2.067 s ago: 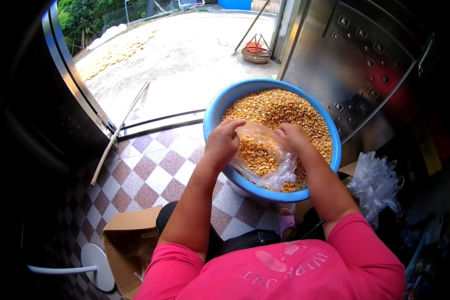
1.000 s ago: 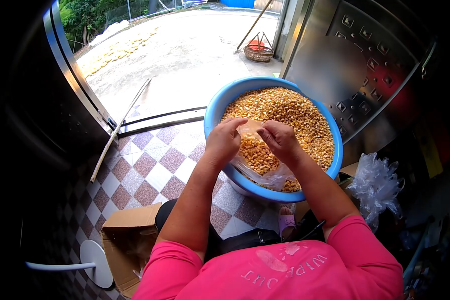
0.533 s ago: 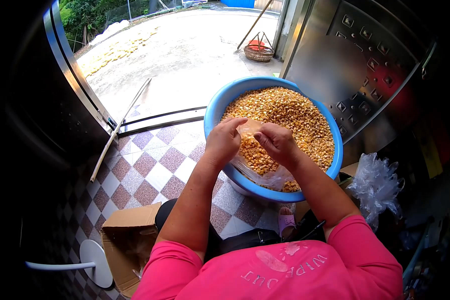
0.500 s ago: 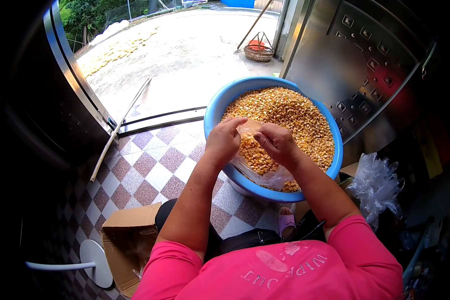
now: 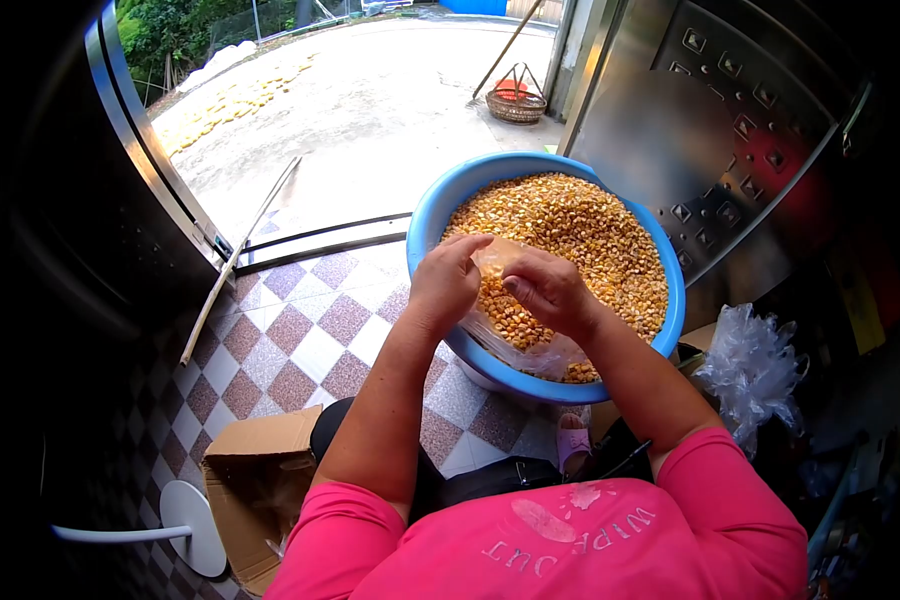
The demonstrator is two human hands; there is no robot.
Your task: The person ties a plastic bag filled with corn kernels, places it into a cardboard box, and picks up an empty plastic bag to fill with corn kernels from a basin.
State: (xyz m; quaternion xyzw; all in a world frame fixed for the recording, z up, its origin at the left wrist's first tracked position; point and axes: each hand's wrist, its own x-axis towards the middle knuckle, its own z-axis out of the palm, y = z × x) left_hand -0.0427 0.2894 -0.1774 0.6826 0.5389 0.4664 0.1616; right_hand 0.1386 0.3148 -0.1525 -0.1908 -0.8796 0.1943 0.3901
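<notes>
A large blue basin (image 5: 425,225) is heaped with yellow corn kernels (image 5: 610,225). Over its near left part lies a clear plastic bag (image 5: 545,357) with kernels inside. My left hand (image 5: 446,285) pinches the bag's edge at the basin's left side. Close beside it, my right hand (image 5: 550,290) is closed at the bag's mouth, its fingers curled on the thin plastic and its thumb toward the left. The bag's opening is partly hidden behind my right hand.
An open cardboard box (image 5: 260,440) stands at lower left, next to a white round base (image 5: 192,527). Bunched clear bags (image 5: 750,370) are at the right. A pole (image 5: 215,290) leans by the doorway. Outside sits a wicker basket (image 5: 516,105); a metal door (image 5: 710,130) is at right.
My right hand has moved left from the bag's right edge toward my left hand, drawing the plastic with it and covering more of the mouth. My left hand has hardly moved.
</notes>
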